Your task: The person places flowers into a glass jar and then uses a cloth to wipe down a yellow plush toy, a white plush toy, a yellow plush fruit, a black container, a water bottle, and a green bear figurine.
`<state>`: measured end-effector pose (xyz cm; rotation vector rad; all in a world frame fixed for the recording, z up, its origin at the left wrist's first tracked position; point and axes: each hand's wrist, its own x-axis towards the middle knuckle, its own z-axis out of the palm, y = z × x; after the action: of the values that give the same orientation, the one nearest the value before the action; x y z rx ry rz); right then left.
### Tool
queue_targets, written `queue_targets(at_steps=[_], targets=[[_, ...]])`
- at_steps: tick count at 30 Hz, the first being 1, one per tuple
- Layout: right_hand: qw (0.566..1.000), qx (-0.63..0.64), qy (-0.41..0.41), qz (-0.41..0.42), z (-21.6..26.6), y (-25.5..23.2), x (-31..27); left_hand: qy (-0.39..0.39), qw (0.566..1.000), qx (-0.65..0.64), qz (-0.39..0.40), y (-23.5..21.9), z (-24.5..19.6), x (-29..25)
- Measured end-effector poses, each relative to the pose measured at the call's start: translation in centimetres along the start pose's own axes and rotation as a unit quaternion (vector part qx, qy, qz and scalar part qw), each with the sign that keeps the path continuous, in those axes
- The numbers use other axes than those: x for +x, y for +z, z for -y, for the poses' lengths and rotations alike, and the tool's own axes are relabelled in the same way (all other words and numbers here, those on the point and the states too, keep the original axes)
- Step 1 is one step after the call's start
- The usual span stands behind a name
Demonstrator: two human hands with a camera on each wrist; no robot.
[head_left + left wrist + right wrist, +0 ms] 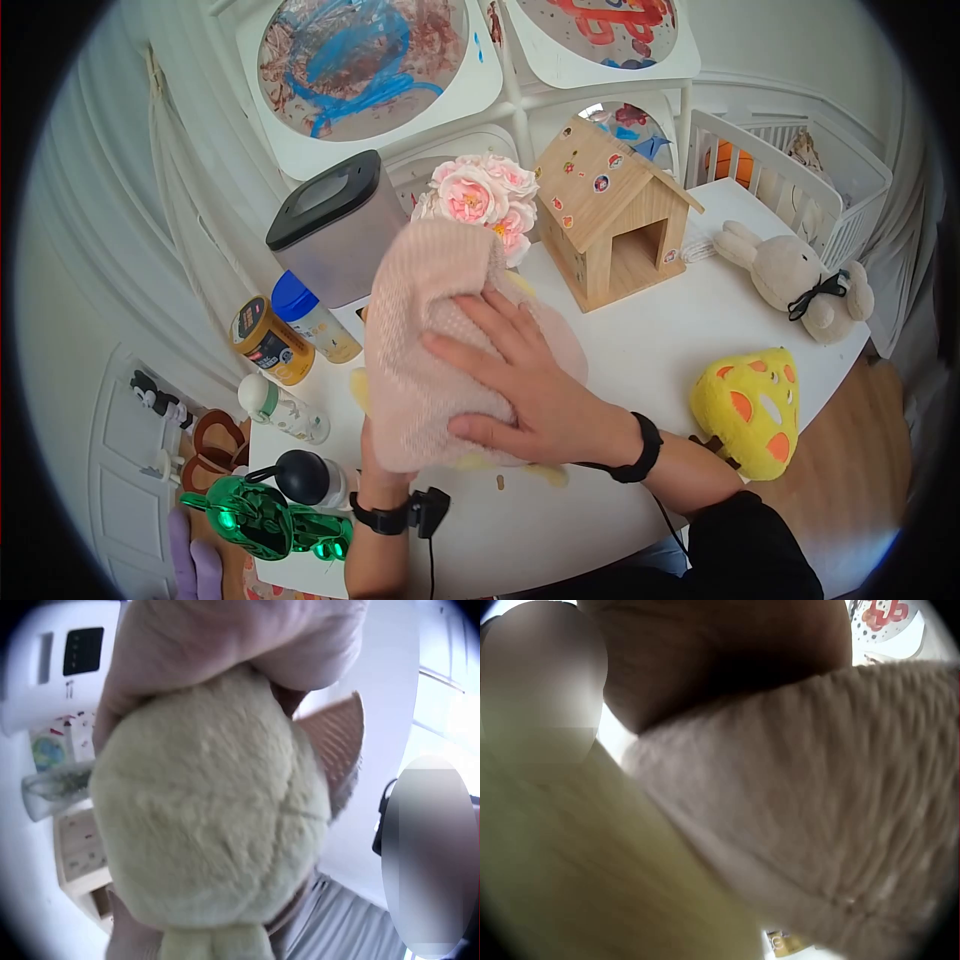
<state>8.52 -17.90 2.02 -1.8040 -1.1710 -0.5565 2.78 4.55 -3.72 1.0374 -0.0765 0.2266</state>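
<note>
A pink textured cloth [430, 330] drapes over a pale yellow plush toy, whose edges show around it in the head view. My right hand [530, 390] lies on the cloth with fingers spread, pressing it. Most of my left hand [385, 460] is hidden under the cloth. In the left wrist view that hand [232, 637] grips the fuzzy plush [210, 802], and cloth [335, 742] shows at its side. The right wrist view holds the cloth [802, 795] close up, with the yellow plush [592, 862] beside it and part of my hand [720, 652] above.
On the white table [630, 350] stand a wooden house [610, 220], pink flowers [480, 195], a lidded container [335, 225], a canister [270, 340], bottles [285, 408] and a shiny green figure [255, 520]. At the right are a plush rabbit [790, 275] and a yellow spotted plush [750, 410].
</note>
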Motion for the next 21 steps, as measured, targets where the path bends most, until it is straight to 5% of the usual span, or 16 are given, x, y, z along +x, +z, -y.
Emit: queue_targets(at_steps=[7, 12, 14, 16, 19, 21], targets=[[0.982, 0.162, 0.093, -0.010, -2.2, 0.3, -0.2, 0.017, 0.997, 0.049, 0.060, 1.1, 0.2, -0.9], [0.955, 0.244, 0.165, -0.043, -4.0, 0.1, -0.6, -0.057, 0.989, 0.085, 0.103, 0.3, -0.3, -2.5], [0.892, 0.376, 0.245, 0.047, -5.0, -0.6, -0.6, -0.035, 0.989, 0.074, 0.124, 1.6, -0.9, -2.7], [0.892, 0.377, 0.248, 0.041, -4.6, -1.4, -0.7, -0.020, 0.984, 0.051, 0.168, 1.3, -1.2, -2.8], [0.887, 0.380, 0.260, 0.021, -3.3, -2.7, -0.6, -0.086, 0.995, -0.016, 0.056, 1.7, -1.5, -2.9], [0.885, 0.382, 0.265, 0.010, -2.7, -3.2, 0.0, -0.041, 0.994, 0.015, 0.096, 1.2, -1.5, -1.8]])
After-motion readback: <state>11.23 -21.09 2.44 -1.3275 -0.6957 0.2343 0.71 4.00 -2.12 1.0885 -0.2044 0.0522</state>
